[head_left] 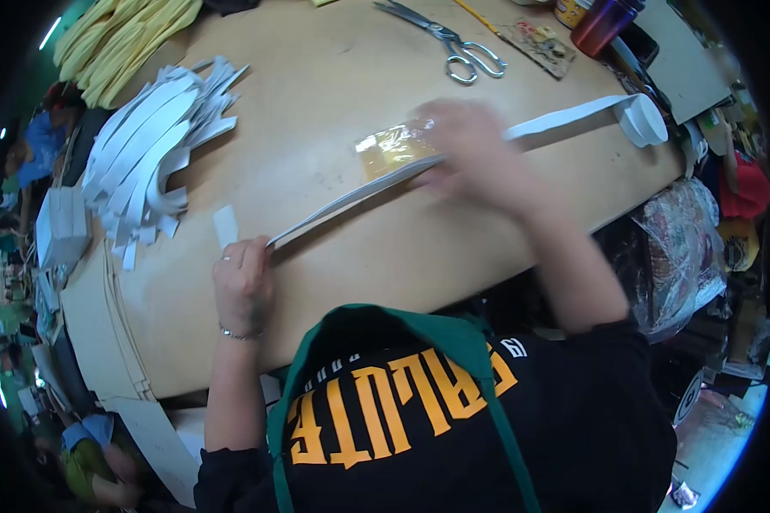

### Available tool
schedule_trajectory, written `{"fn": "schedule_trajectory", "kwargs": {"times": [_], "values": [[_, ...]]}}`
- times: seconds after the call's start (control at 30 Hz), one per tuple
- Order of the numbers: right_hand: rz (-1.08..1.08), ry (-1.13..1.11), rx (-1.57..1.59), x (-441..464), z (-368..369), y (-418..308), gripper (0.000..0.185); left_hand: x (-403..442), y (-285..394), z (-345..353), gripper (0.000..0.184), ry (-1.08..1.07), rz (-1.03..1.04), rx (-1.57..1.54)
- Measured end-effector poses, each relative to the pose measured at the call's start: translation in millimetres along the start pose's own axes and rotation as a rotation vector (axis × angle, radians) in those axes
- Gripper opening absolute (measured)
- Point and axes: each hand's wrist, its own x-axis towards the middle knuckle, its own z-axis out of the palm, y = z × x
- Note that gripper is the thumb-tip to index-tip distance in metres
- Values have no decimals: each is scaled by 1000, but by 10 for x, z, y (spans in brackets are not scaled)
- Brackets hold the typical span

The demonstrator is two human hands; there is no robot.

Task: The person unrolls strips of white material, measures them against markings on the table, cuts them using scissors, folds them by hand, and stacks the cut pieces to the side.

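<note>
A long white band [351, 198], like flat elastic or tape, stretches slantwise over the table. My left hand [244, 278] is closed, pinching the band's left end near the table's front edge. My right hand [475, 154] is smeared by motion where the band passes it; its fingers and thumb look spread around the band, and I cannot tell whether they grip. Beyond that hand the band runs to a white roll [640, 120] at the right. A shiny clear packet with yellowish contents [393, 147] lies just behind the band. A small white piece [225, 226] rests beside my left hand.
A heap of cut white strips [150, 141] lies at the left, with yellow fabric pieces [124, 43] behind it. Metal scissors [449, 38] lie at the back. A purple-red bottle [603, 30] stands back right. Plastic-wrapped goods [680, 252] sit beyond the table's right edge.
</note>
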Motion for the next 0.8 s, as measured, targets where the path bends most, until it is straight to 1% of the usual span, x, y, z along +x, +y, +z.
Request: {"fn": "schedule_trajectory", "kwargs": {"times": [0.03, 0.1, 0.2, 0.3, 0.33, 0.4, 0.43, 0.47, 0.5, 0.6, 0.7, 0.73, 0.8], "values": [[0, -102, 92, 182, 140, -412, 44, 11, 3, -36, 10, 3, 9, 35], [-135, -141, 69, 472, 385, -847, 27, 50, 7, -102, 10, 6, 19, 52], [-166, -141, 49, 664, 632, -1026, 18, 93, -24, -131, 9, 8, 17, -18], [-149, -148, 131, 701, 736, -1123, 15, 39, -154, 36, 8, 30, -14, -115], [-74, -219, 182, 741, 757, -1140, 14, 19, -184, 98, 8, 43, -39, -146], [74, -373, 284, 819, 775, -1087, 13, -3, -239, 175, 10, 46, -174, -397], [64, -343, 361, 837, 732, -1040, 12, -14, -225, 174, 12, 32, -359, -676], [128, -378, 539, 873, 692, -993, 13, -2, -199, 182, 14, 27, -536, -961], [165, -386, 622, 894, 660, -960, 13, 13, -178, 187, 16, 28, -704, -1254], [273, -422, 828, 925, 574, -881, 17, 119, -94, 47, 22, -80, -872, -1390], [336, -464, 961, 921, 552, -820, 21, 190, -19, 127, 24, 21, -784, -1318], [343, -468, 992, 904, 577, -797, 21, 228, 10, 79, 24, -8, -811, -1261], [372, -461, 1034, 878, 588, -787, 20, 233, 25, 139, 25, 25, -795, -1279]]}}
